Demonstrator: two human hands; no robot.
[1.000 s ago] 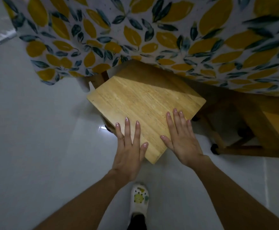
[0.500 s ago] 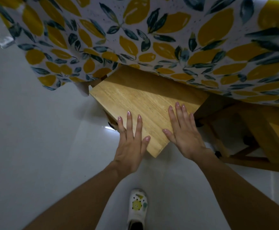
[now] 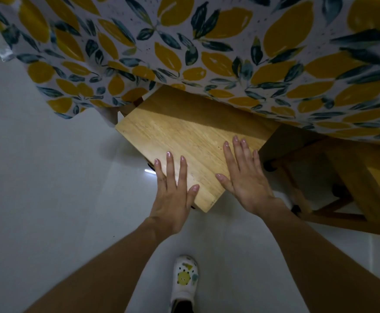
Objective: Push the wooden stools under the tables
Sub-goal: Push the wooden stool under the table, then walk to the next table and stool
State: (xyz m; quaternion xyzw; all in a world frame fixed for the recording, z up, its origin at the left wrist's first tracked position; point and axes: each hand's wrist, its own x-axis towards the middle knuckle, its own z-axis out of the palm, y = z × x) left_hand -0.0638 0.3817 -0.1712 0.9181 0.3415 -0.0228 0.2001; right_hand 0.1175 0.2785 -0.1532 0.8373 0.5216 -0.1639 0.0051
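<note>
Fingers flat and spread on the seat, my left hand [image 3: 173, 190] and right hand [image 3: 244, 177] have pushed the wooden stool [image 3: 184, 141] further under the tablecloth [image 3: 207, 53], about half remains.

Two light-wooden stools are counted: one square-topped stool [image 3: 184, 141] half under the cloth, one darker wooden stool [image 3: 351, 184] at the right, partly hidden. One white tablecloth printed with yellow lemons and dark leaves [image 3: 207, 53] is seen. Two bare hands are tallied, left hand [image 3: 173, 190] and right hand [image 3: 243, 177]. One white decorated clog [image 3: 184, 279] is spotted.
</note>
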